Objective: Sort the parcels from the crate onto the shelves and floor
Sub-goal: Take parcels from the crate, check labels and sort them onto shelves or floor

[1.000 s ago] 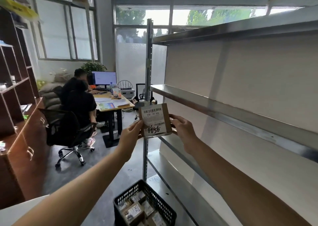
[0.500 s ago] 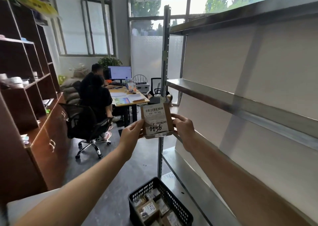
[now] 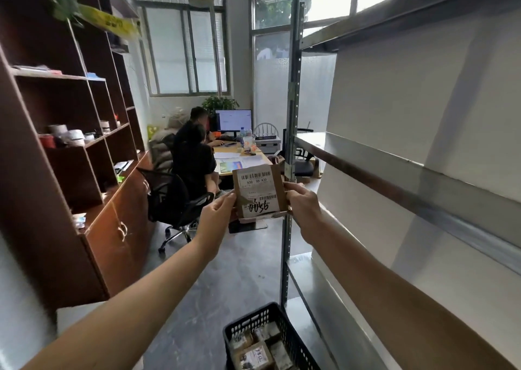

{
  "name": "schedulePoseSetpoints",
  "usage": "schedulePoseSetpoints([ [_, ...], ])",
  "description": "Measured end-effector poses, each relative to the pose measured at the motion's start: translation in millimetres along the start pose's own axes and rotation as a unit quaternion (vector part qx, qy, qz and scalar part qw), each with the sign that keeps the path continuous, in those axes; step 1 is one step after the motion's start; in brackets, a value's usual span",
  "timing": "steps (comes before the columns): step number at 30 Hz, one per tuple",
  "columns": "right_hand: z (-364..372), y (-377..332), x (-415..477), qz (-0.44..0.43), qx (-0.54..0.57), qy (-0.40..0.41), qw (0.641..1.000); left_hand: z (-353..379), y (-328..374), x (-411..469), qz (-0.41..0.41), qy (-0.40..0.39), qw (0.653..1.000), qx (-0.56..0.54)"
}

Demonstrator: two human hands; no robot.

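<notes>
A small brown cardboard parcel (image 3: 259, 190) with a white barcode label and handwritten digits is held up at arm's length, label facing me. My left hand (image 3: 215, 218) pinches its left edge and my right hand (image 3: 303, 207) grips its right edge. It hangs in the air just left of the metal shelf unit's upright post (image 3: 291, 115). The steel shelves (image 3: 366, 158) run along the right, bare. A black plastic crate (image 3: 265, 317) with several parcels inside stands on the floor below, beside the post.
A dark wooden cabinet (image 3: 84, 172) with open shelves lines the left wall. Two people sit at a desk (image 3: 242, 161) with a monitor straight ahead, one on a black office chair (image 3: 169, 197). Grey floor lies between cabinet and shelving.
The view has swung to the left, showing more of the wooden cabinet. The parcel stays in both hands, at about the same height in front of me.
</notes>
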State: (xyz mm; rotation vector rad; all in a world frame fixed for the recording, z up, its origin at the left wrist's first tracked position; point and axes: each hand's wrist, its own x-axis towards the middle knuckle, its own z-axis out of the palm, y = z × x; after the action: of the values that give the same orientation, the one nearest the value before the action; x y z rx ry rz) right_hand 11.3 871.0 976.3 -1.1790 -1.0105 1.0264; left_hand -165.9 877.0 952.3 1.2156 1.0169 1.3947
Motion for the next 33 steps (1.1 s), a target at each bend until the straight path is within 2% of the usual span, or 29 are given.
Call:
schedulePoseSetpoints([
  [10,-14.8,45.9,43.3,0.037,-0.005,-0.039,0.999,13.4,-31.7,18.7,-0.057,0.069,0.996,-0.011],
  [18,6.6,66.9,74.8,0.055,-0.022,-0.039,0.997,-8.7,-52.7,50.4,-0.077,0.074,0.994,-0.027],
  [22,23.2,74.3,92.8,0.056,-0.048,-0.025,0.997,-23.9,-62.8,76.7,-0.086,0.048,0.995,-0.033],
  [27,45.3,70.1,118.1,0.052,-0.063,0.009,0.997,-46.3,-71.8,110.7,-0.110,-0.021,0.993,-0.045],
  [33,81.6,67.2,126.5,0.053,-0.109,0.040,0.992,-79.9,-77.8,145.0,-0.089,-0.104,0.991,-0.001],
])
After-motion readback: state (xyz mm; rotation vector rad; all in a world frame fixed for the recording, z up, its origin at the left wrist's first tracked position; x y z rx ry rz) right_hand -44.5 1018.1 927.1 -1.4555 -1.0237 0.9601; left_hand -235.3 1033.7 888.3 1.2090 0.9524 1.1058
